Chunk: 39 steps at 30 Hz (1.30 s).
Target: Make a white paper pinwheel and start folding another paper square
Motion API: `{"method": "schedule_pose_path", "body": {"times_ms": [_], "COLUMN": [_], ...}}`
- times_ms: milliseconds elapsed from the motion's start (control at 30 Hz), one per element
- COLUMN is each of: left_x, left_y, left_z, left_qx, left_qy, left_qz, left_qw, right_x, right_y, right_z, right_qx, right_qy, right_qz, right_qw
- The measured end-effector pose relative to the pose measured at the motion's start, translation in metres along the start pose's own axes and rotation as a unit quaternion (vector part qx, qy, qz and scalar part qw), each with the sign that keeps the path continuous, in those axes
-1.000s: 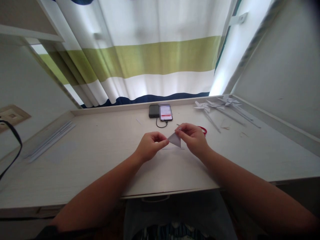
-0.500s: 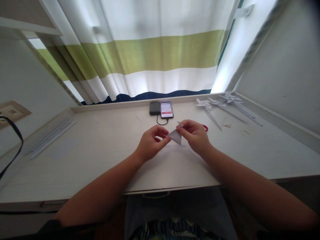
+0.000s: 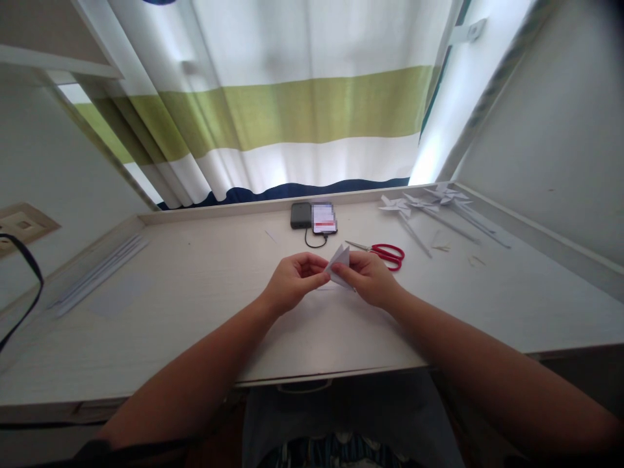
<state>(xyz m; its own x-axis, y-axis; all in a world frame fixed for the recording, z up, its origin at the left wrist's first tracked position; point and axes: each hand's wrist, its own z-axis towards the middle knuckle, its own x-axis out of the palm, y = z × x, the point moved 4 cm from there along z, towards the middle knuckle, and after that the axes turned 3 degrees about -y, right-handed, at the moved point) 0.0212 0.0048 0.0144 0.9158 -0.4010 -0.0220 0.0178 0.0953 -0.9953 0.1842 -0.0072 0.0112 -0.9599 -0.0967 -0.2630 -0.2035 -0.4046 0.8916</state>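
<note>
Between both hands, just above the desk, is a small piece of folded white paper (image 3: pixel 340 261) with pointed corners. My left hand (image 3: pixel 295 281) pinches its left edge between thumb and fingers. From the other side my right hand (image 3: pixel 371 276) grips it, the thumb lying across its face and the fingers hidden behind. Red-handled scissors (image 3: pixel 387 253) lie on the desk just beyond my right hand, blades pointing left. Under the paper, a thin white strip or edge shows on the desk, partly hidden.
Several white paper pinwheels (image 3: pixel 396 207) on paper sticks lie at the back right, near small scraps (image 3: pixel 441 247). A black power bank (image 3: pixel 301 216) is cabled to a phone (image 3: pixel 324 218) at the back. Rolled paper sticks (image 3: pixel 102 273) and a flat sheet (image 3: pixel 119 296) lie left.
My right hand has moved down and left, closer to my left hand, and its thumb now lies over the paper. The paper has turned more upright. The scissors have come into fuller view.
</note>
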Motion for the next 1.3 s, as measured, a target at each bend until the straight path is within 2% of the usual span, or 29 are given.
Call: {"method": "schedule_pose_path", "body": {"times_ms": [133,233,433,700,867,1300], "left_x": [0.002,0.003,0.001,-0.007,-0.006,-0.002], "left_y": [0.0,-0.001,-0.005,-0.006,-0.006,-0.004], "left_z": [-0.001,-0.002,-0.003,-0.002,-0.002,-0.004], "left_qx": [0.004,-0.001,0.005,0.008,-0.019,-0.033], "left_qy": [0.004,0.001,0.013,-0.003,0.018,0.053], "left_qz": [0.019,0.016,0.021,0.137,0.117,0.125], "left_qw": [1.0,1.0,1.0,0.991,0.993,0.99], "right_x": [0.001,0.0,0.002,0.002,0.001,0.003], "right_y": [0.003,0.001,0.002,0.009,0.01,0.009], "right_z": [0.0,0.0,0.0,-0.001,-0.002,-0.002], "right_qx": [-0.011,-0.004,-0.01,-0.039,-0.039,-0.02], "right_qy": [0.02,0.007,0.022,0.034,0.034,0.039], "right_qz": [-0.02,-0.037,-0.025,-0.037,-0.029,0.02], "right_qw": [1.0,0.999,0.999,0.998,0.998,0.999]}}
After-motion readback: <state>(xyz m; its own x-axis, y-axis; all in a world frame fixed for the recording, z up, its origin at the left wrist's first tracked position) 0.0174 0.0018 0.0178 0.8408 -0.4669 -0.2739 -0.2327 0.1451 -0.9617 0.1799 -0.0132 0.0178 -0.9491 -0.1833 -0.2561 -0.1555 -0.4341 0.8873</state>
